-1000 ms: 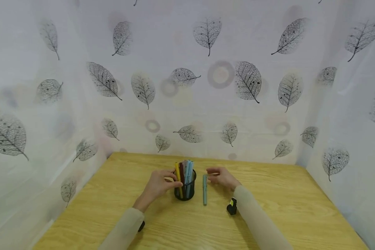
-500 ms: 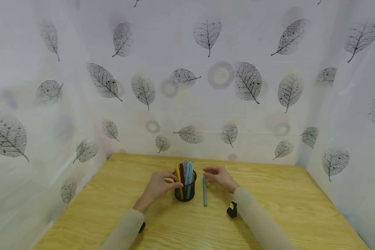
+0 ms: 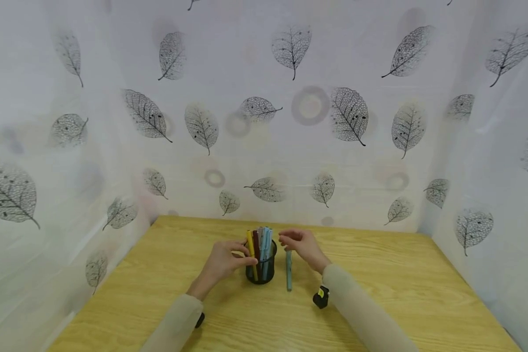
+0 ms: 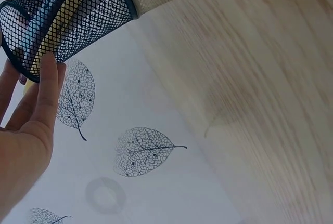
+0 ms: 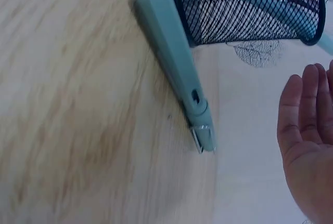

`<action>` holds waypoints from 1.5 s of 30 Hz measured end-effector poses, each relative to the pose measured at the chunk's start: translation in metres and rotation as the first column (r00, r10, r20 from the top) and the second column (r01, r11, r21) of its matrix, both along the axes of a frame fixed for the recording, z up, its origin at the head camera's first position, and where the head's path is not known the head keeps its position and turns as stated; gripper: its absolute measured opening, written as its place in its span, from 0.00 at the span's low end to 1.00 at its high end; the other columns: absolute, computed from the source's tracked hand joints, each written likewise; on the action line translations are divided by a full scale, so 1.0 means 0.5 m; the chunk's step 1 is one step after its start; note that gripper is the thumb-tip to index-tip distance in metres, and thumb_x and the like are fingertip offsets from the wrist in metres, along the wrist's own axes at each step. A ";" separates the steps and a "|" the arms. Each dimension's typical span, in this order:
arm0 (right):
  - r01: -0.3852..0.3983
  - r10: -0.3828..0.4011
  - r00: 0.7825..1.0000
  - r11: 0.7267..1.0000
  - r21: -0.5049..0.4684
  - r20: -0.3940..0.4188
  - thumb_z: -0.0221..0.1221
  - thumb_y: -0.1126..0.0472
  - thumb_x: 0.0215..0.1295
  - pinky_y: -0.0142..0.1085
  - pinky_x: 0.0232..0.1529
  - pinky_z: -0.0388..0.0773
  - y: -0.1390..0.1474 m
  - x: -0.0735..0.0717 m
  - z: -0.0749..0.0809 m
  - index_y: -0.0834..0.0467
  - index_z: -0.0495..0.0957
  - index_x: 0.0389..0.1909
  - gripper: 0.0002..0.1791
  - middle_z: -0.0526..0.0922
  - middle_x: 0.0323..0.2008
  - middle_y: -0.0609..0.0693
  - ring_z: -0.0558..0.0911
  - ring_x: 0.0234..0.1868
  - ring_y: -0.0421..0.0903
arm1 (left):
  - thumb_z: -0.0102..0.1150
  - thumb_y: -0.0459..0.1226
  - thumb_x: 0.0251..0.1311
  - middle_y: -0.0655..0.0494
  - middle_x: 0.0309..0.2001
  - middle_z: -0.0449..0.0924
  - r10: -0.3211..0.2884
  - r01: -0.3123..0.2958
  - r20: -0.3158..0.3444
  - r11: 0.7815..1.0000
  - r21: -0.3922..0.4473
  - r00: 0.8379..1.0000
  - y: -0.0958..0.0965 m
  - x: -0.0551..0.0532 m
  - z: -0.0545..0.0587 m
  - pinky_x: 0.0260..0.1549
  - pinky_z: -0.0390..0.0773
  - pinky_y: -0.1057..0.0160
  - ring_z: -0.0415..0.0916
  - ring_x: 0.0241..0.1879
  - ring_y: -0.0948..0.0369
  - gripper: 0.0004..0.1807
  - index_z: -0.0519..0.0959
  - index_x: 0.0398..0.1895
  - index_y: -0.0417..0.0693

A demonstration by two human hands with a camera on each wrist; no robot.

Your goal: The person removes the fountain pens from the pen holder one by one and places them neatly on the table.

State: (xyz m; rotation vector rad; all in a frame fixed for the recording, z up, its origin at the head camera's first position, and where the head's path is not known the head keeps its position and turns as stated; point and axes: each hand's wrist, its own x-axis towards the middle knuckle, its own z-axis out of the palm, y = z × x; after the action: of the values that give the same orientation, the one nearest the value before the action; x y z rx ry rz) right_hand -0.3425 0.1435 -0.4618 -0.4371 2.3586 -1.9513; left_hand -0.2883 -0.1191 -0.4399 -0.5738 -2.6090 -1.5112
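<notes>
A black mesh pen holder [image 3: 266, 274] stands upright on the table with several pens in it, among them a yellow pen [image 3: 250, 242], a dark red one and light blue ones. My left hand [image 3: 222, 259] grips the holder near its rim, fingers behind and thumb in front; the left wrist view shows fingertips on the mesh [image 4: 88, 21]. To the right of the holder lies a teal pen [image 3: 289, 274] with a wire clip, its clip end toward the wall. My right hand [image 3: 305, 245] hovers by the pen's far end, fingers relaxed and holding nothing.
The wooden table [image 3: 246, 325] meets a pale curtain [image 3: 264, 146] with printed leaves at the back and both sides. A black wrist camera [image 3: 321, 297] hangs under the right sleeve, and another [image 3: 200, 320] under the left.
My right hand has drifted left toward the pen holder, passing over the far end of the teal pen. The left hand, holder and lying pen have stayed in place.
</notes>
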 end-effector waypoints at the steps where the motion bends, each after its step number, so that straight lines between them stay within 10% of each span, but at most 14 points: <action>1: 0.008 -0.009 1.000 1.000 -0.013 -0.006 0.62 0.55 0.67 0.41 0.45 0.84 -0.003 0.001 0.002 0.66 0.79 0.54 0.21 0.85 0.46 0.60 0.84 0.41 0.44 | 0.75 0.48 0.47 0.37 0.63 0.74 -0.001 0.001 -0.002 1.000 0.001 1.000 0.001 0.000 0.000 0.34 0.84 0.66 0.87 0.40 0.53 0.11 0.86 0.25 0.53; 45: 0.012 -0.023 0.991 0.997 -0.081 -0.135 0.61 0.64 0.68 0.43 0.40 0.85 -0.056 0.020 0.018 0.66 0.77 0.56 0.18 0.80 0.48 0.64 0.85 0.42 0.56 | 0.75 0.50 0.47 0.34 0.62 0.74 0.006 -0.007 -0.028 1.000 -0.031 1.000 -0.002 0.001 -0.002 0.33 0.84 0.66 0.87 0.40 0.53 0.12 0.86 0.25 0.55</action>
State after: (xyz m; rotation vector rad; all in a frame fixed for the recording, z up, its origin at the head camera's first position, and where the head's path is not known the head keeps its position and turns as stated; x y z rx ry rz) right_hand -0.3327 0.1155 -0.4526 -0.5741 2.3760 -2.0938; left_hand -0.2876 -0.1201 -0.4409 -0.5844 -2.6152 -1.4531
